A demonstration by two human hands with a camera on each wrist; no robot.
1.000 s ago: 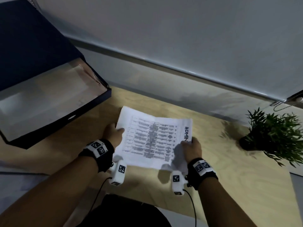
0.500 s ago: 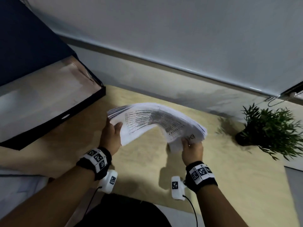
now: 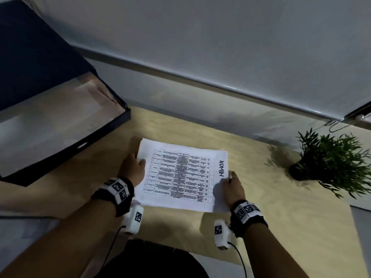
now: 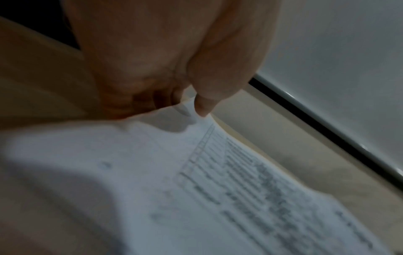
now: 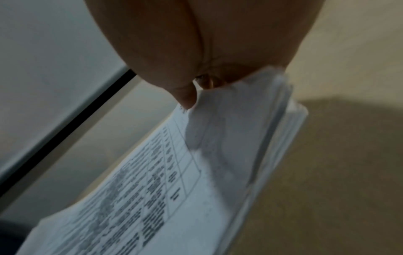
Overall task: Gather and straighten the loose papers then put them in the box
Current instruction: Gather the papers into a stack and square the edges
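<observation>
A stack of white printed papers [image 3: 180,173], its top sheet a table with "ADMIN" handwritten at the right, is held flat just above the wooden table [image 3: 281,207]. My left hand [image 3: 133,169] grips the stack's left edge, thumb on top [image 4: 202,105]. My right hand [image 3: 230,186] grips the right edge near the front corner, thumb on the top sheet [image 5: 186,100]. The stack's layered edges [image 5: 281,131] show in the right wrist view. The open dark-blue box [image 3: 66,149] with a pale lining sits at the left, apart from the papers.
A small potted green plant [image 3: 329,163] stands at the table's right. A grey wall with a window ledge [image 3: 200,83] runs behind. The box's raised lid [image 3: 30,57] fills the upper left. The table's front edge lies near my body.
The stack, bowed and lifted between both hands half a second ago, now lies flat and squared, low over the table. Both hands have come down with it.
</observation>
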